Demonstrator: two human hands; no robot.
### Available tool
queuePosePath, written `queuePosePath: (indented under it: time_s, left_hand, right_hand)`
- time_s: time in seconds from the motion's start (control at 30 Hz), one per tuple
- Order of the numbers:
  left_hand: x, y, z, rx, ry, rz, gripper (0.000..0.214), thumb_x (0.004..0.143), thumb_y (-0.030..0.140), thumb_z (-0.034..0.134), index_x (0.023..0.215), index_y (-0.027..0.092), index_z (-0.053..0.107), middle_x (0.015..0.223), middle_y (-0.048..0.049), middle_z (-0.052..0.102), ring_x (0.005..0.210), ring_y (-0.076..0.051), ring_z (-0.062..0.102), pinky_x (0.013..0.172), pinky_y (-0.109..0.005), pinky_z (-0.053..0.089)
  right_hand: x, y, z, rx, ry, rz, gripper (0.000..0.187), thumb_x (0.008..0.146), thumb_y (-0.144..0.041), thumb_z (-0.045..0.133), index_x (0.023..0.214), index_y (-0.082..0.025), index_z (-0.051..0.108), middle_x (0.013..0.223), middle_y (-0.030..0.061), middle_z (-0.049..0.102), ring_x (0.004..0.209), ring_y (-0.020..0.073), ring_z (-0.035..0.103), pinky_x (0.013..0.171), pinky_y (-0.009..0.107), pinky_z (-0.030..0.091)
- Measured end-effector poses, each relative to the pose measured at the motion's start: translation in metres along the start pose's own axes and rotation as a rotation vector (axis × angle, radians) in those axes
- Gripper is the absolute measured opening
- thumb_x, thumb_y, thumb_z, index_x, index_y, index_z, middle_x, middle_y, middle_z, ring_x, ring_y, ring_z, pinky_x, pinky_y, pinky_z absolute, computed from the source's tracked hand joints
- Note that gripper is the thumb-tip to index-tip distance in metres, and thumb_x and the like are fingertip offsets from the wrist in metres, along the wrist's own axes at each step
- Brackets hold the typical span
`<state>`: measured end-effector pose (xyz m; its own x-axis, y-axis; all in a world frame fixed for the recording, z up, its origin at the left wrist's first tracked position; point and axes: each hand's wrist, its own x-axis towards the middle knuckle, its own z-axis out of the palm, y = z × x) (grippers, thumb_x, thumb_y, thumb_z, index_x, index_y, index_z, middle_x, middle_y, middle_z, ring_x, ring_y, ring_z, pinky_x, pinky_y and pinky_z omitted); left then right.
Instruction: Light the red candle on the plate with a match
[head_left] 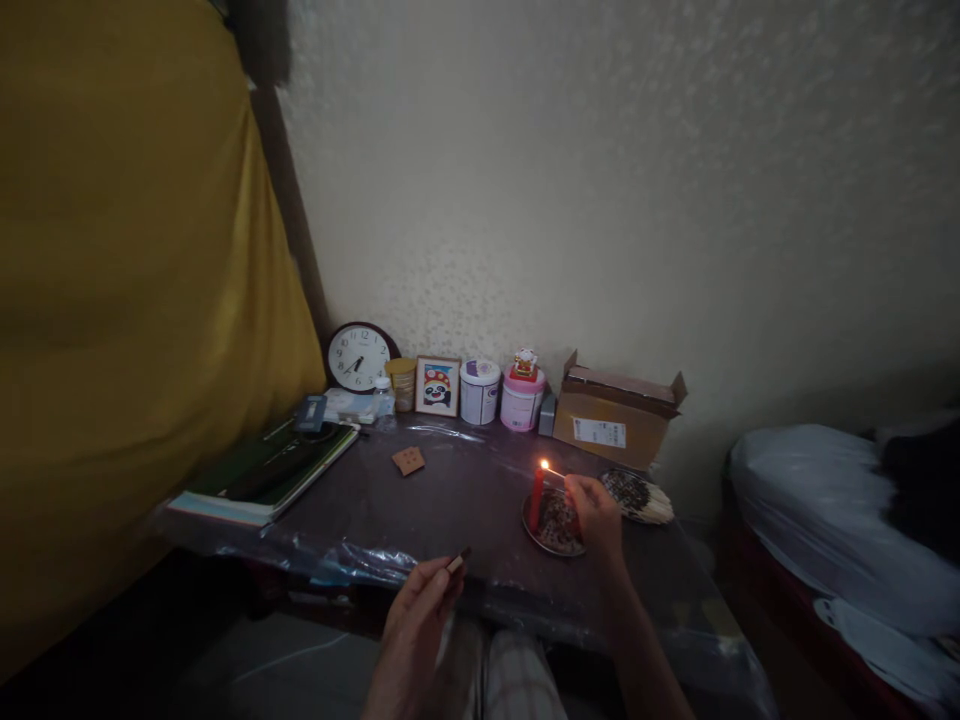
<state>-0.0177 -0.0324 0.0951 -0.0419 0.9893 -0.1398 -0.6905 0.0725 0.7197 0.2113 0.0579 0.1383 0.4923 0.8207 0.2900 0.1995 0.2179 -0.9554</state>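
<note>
My right hand (596, 515) pinches a burning match (553, 471) and holds its flame against the tip of an upright red candle (536, 496). The candle stands on a small round patterned plate (555, 525) on the dark table (457, 500). My left hand (424, 600) hovers at the table's near edge, fingers closed on a small matchbox (458, 560). A second red candle seems to stand behind my right hand, mostly hidden.
A bundle of incense sticks (637, 496) lies right of the plate. Along the wall stand a clock (358, 357), a panda picture (437, 386), two tins (480, 392), and a cardboard box (619, 415). Books (262, 475) lie at left, a yellow curtain (127, 300) beyond.
</note>
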Motion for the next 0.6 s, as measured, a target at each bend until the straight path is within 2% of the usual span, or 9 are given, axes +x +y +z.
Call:
queuePosePath:
  time_s: [0.6]
  left_hand:
    - [0.0006, -0.0001, -0.0024, -0.008, -0.006, 0.001, 0.022, 0.065, 0.031, 0.074, 0.080, 0.015, 0.071, 0.089, -0.0089, 0.070, 0.090, -0.021, 0.060, 0.086, -0.032, 0.042]
  right_hand:
    - [0.0019, 0.0052, 0.0066, -0.030, 0.000, -0.020, 0.029, 0.063, -0.047, 0.064, 0.069, -0.018, 0.066, 0.066, 0.0032, 0.068, 0.062, 0.0197, 0.062, 0.058, 0.029, 0.049]
